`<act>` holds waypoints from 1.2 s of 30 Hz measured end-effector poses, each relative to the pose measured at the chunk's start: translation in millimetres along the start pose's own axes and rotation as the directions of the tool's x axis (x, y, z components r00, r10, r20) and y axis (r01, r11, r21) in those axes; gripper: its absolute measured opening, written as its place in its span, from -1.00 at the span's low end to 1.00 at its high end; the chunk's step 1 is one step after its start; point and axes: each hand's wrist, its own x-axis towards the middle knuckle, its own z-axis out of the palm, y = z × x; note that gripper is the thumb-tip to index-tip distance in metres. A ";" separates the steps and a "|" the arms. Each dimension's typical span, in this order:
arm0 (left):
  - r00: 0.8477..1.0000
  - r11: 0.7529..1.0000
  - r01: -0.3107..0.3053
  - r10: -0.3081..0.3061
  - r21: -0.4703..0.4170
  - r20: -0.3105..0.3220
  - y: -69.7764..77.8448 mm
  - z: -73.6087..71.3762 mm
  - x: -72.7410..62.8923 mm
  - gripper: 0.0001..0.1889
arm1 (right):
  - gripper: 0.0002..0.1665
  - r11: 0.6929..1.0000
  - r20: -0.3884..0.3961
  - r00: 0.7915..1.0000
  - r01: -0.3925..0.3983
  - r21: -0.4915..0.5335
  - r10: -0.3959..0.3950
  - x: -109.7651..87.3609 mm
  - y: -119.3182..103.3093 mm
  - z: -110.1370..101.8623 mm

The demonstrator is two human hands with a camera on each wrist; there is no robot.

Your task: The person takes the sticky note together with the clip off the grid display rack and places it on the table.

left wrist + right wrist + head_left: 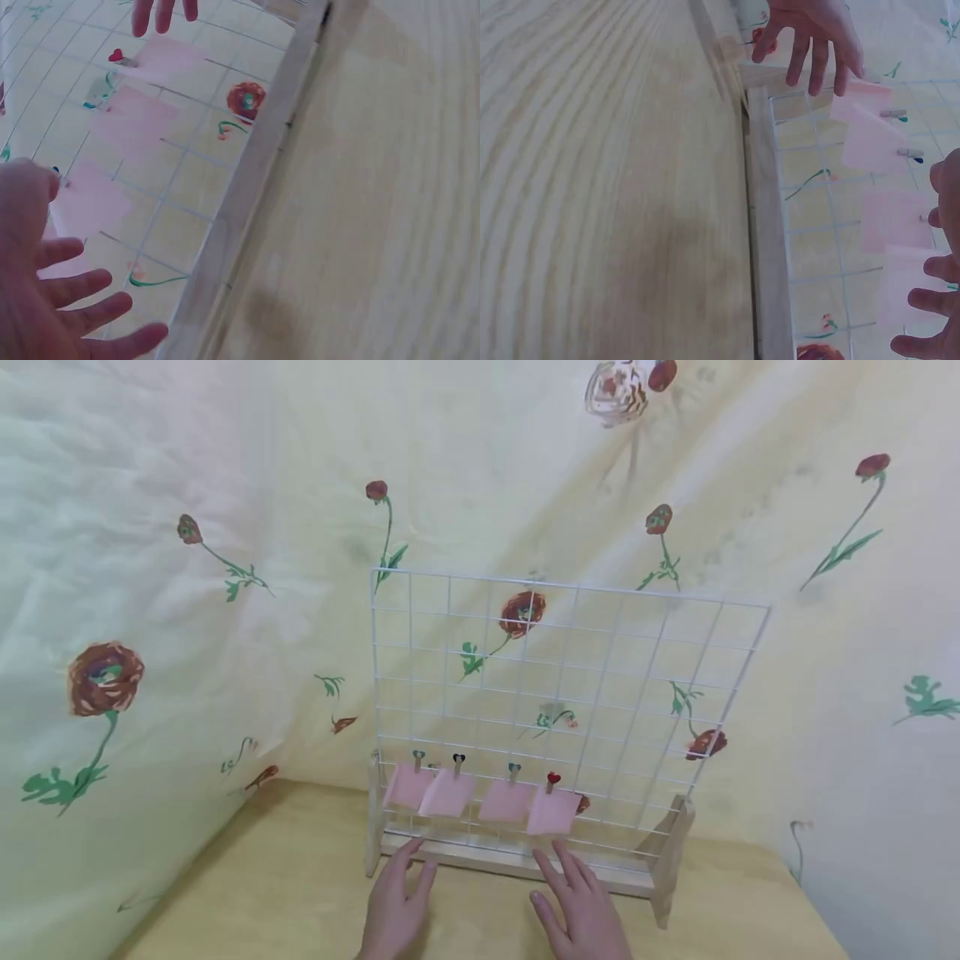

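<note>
My left hand [393,900] hovers in front of the lower left of a white wire grid [570,668], its fingers spread and nothing in them. Farther right, my right hand [583,906] is likewise empty, fingers extended toward the grid's bottom. Several pink paper notes hang in a row from the low wires, the rightmost note [553,811] just above my right fingertips. Small wooden clips with heart tops hold them: a red-heart clip [552,782], a dark-heart clip [458,765] and teal-heart ones. In the right wrist view, the left hand [815,41] appears beside the end note [859,101].
The grid stands in a wooden base [525,862] with an upright foot [672,860] at each end. Beneath it lies a pale wood-grain tabletop [285,877]. Flower-printed cloth [315,460] covers the back and sides, close behind the grid.
</note>
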 end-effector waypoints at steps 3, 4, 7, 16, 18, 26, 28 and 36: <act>0.994 0.982 0.100 -0.106 -0.161 -0.026 -0.2 -2.6 0.2 -0.65 | -0.43 0.999 -0.033 0.999 -0.007 0.045 0.009 0.6 -5.0 3.8; 0.989 0.965 0.134 -0.144 -0.228 -0.030 0.7 -3.7 1.4 -0.66 | -0.42 0.998 -0.044 0.999 -0.009 0.064 0.012 2.2 -6.7 4.7; 0.973 0.898 0.205 -0.229 -0.389 -0.016 4.2 -7.4 6.2 -0.62 | -0.42 0.993 -0.076 0.997 -0.018 0.113 0.027 10.0 -12.8 6.1; 0.933 0.740 0.341 -0.343 -0.580 0.110 1.5 -16.3 19.7 -0.40 | -0.49 0.974 -0.091 0.994 -0.041 0.224 0.063 33.4 -39.2 11.1; 0.924 0.710 0.363 -0.357 -0.604 0.136 -0.5 -17.7 22.5 -0.35 | -0.50 0.967 -0.090 0.994 -0.039 0.253 0.063 38.5 -44.0 14.0; 0.913 0.644 0.396 -0.355 -0.654 0.203 -6.8 -21.8 30.7 -0.30 | -0.53 0.915 -0.150 0.989 0.072 0.397 -0.013 63.3 -58.9 30.1; 0.914 0.632 0.393 -0.345 -0.668 0.211 -9.1 -23.3 31.4 -0.30 | -0.54 0.885 -0.133 0.991 0.075 0.460 -0.015 70.8 -63.6 33.3; 0.924 0.581 0.380 -0.274 -0.720 0.267 -14.2 -22.9 35.7 -0.29 | -0.50 0.713 0.109 0.986 -0.164 0.681 0.123 99.0 -76.6 36.9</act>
